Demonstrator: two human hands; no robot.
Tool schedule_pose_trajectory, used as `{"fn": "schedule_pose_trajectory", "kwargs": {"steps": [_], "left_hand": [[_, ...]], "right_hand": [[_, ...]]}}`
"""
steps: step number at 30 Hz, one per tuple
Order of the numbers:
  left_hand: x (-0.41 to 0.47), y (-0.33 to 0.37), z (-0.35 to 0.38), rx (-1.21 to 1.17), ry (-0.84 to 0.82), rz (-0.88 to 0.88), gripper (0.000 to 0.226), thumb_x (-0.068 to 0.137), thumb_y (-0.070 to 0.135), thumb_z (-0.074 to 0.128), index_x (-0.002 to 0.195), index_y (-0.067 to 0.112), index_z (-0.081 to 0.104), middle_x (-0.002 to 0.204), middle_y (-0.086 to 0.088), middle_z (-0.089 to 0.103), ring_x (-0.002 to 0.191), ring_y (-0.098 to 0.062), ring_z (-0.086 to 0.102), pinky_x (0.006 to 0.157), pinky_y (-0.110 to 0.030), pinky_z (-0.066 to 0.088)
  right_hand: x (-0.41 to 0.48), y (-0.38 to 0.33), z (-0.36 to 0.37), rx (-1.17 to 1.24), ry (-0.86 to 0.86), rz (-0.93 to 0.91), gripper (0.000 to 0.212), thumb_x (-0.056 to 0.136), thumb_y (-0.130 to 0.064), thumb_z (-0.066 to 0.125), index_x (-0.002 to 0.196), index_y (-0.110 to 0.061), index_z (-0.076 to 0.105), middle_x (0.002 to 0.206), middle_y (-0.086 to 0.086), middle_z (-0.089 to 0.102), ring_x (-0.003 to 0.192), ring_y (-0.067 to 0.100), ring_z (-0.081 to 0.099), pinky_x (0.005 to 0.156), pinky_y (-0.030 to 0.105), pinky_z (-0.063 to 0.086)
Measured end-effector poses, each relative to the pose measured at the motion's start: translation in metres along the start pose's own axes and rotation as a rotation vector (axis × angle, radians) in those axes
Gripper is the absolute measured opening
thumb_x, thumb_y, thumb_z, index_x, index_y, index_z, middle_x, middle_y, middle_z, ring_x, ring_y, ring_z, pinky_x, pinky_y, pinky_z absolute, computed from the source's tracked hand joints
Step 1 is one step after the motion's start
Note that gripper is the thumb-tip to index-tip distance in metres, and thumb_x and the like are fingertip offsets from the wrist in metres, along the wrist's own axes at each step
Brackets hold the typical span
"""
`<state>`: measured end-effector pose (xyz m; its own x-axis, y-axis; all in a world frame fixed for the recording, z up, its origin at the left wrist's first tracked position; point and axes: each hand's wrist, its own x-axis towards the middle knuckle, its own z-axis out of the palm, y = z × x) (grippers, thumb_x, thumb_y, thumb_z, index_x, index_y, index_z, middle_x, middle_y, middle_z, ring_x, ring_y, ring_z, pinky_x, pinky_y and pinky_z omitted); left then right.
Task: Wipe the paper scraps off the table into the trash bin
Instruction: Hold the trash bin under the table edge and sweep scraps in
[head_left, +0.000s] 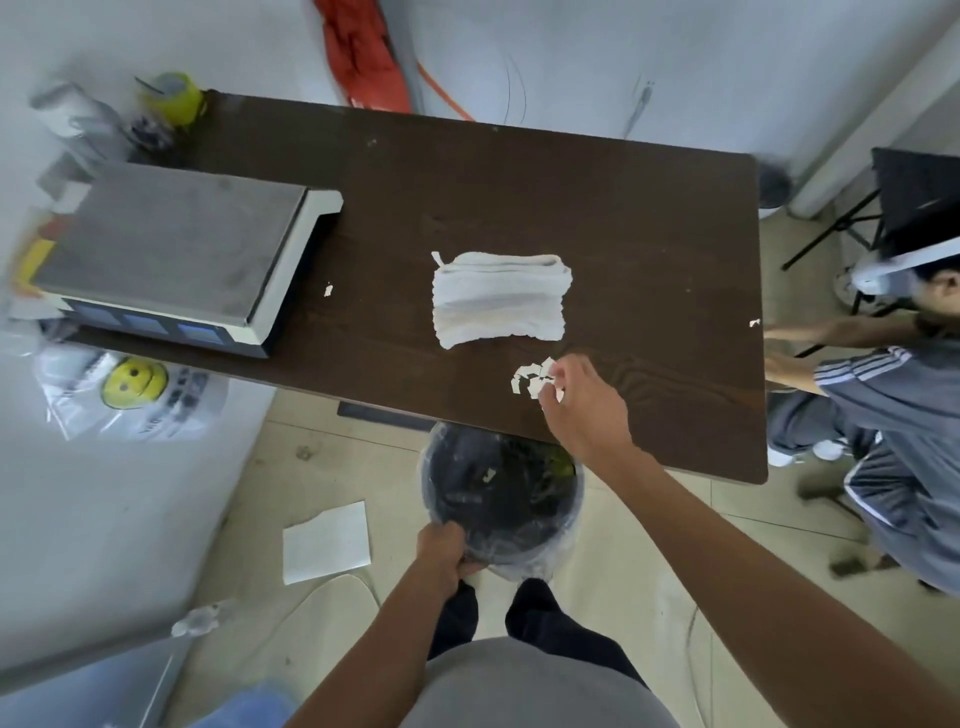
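Note:
A small heap of white paper scraps (530, 378) lies near the front edge of the dark brown table (649, 218). My right hand (584, 405) rests on the table with its fingertips touching the heap's right side. A folded white cloth (498, 299) lies flat just behind the scraps. Single scraps sit farther off, one (328, 289) by the scale and one (754, 323) at the table's right edge. A black-lined trash bin (498, 493) stands on the floor under the front edge, below the heap. My left hand (444, 548) grips its near rim.
A grey weighing scale (176, 254) fills the table's left end. A yellow-green cup (174, 98) stands at the back left corner. Another person in a striped grey jacket (893, 415) crouches at the right. A white sheet (327, 540) lies on the floor left of the bin.

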<state>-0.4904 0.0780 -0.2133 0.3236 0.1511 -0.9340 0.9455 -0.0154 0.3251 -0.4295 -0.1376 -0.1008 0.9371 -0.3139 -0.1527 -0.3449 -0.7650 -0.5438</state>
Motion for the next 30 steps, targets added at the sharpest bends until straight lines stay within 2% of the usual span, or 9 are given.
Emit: {"fn": "schedule_pose_trajectory", "kwargs": {"steps": [2,5,7,9,11,13,18,24,30], "left_hand": [[0.004,-0.003,-0.003,-0.021,-0.013,-0.012,0.035,0.095,-0.007,0.047,0.129,-0.002,0.054,0.111,-0.026,0.064,0.085,-0.037,0.070,0.048,-0.035,0.060],[0.009,-0.005,-0.007,-0.026,-0.027,-0.019,0.037,0.093,-0.004,0.047,0.128,0.002,0.056,0.115,-0.025,0.067,0.092,-0.039,0.072,0.054,-0.037,0.061],[0.010,-0.005,-0.009,-0.018,-0.032,-0.007,0.036,0.092,-0.003,0.046,0.126,0.004,0.057,0.114,-0.023,0.068,0.092,-0.038,0.072,0.056,-0.037,0.061],[0.008,-0.004,-0.011,-0.010,-0.040,0.007,0.033,0.094,-0.002,0.045,0.124,0.006,0.057,0.115,-0.021,0.068,0.093,-0.036,0.072,0.056,-0.035,0.061],[0.008,-0.003,-0.013,-0.001,-0.043,0.009,0.031,0.095,-0.001,0.046,0.123,0.007,0.058,0.115,-0.020,0.068,0.094,-0.034,0.072,0.054,-0.033,0.060],[0.012,-0.002,-0.016,0.007,-0.049,0.018,0.030,0.096,0.000,0.047,0.122,0.008,0.059,0.114,-0.019,0.069,0.095,-0.034,0.072,0.055,-0.034,0.061],[0.023,-0.002,-0.022,0.018,-0.062,0.035,0.028,0.094,0.003,0.051,0.120,0.007,0.062,0.111,-0.019,0.071,0.094,-0.035,0.073,0.062,-0.042,0.064],[0.026,0.001,-0.024,0.058,-0.059,0.037,0.027,0.095,0.005,0.052,0.120,0.010,0.063,0.110,-0.015,0.072,0.091,-0.031,0.075,0.065,-0.042,0.065],[0.029,0.001,-0.032,0.113,-0.057,0.038,0.030,0.093,0.007,0.054,0.121,0.011,0.062,0.111,-0.014,0.071,0.089,-0.031,0.075,0.063,-0.040,0.065]], "right_hand": [[0.029,-0.017,-0.004,-0.066,0.116,-0.175,0.030,0.093,-0.026,0.055,0.119,-0.013,0.051,0.116,0.003,0.053,0.100,0.022,0.055,0.074,0.036,0.049],[0.071,-0.035,-0.007,-0.291,0.222,-0.400,0.054,0.086,-0.028,0.064,0.133,-0.008,0.046,0.132,0.013,0.052,0.118,0.031,0.052,0.096,0.044,0.047],[0.095,-0.042,-0.008,-0.441,0.178,-0.510,0.070,0.084,-0.031,0.068,0.143,-0.007,0.038,0.146,0.015,0.044,0.133,0.033,0.043,0.111,0.046,0.036],[0.115,-0.046,-0.003,-0.610,0.034,-0.581,0.087,0.082,-0.034,0.072,0.150,-0.005,0.026,0.156,0.016,0.030,0.144,0.033,0.030,0.119,0.047,0.023],[0.130,-0.045,0.004,-0.727,-0.080,-0.591,0.100,0.080,-0.033,0.075,0.154,-0.004,0.012,0.162,0.016,0.018,0.149,0.032,0.019,0.122,0.048,0.014],[0.139,-0.044,0.007,-0.735,-0.091,-0.543,0.108,0.079,-0.035,0.077,0.155,-0.005,0.006,0.163,0.016,0.015,0.150,0.032,0.016,0.122,0.049,0.012],[0.144,-0.046,0.015,-0.800,-0.165,-0.509,0.123,0.071,-0.049,0.081,0.154,-0.003,0.004,0.156,0.021,0.025,0.145,0.038,0.027,0.119,0.056,0.018],[0.151,-0.044,0.020,-0.836,-0.135,-0.469,0.112,0.072,-0.040,0.080,0.151,-0.001,0.012,0.132,0.020,0.049,0.120,0.038,0.052,0.105,0.053,0.038],[0.161,-0.039,0.019,-0.691,-0.114,-0.416,0.069,0.086,-0.027,0.066,0.141,-0.002,0.034,0.126,0.016,0.055,0.115,0.037,0.055,0.097,0.050,0.041]]}}
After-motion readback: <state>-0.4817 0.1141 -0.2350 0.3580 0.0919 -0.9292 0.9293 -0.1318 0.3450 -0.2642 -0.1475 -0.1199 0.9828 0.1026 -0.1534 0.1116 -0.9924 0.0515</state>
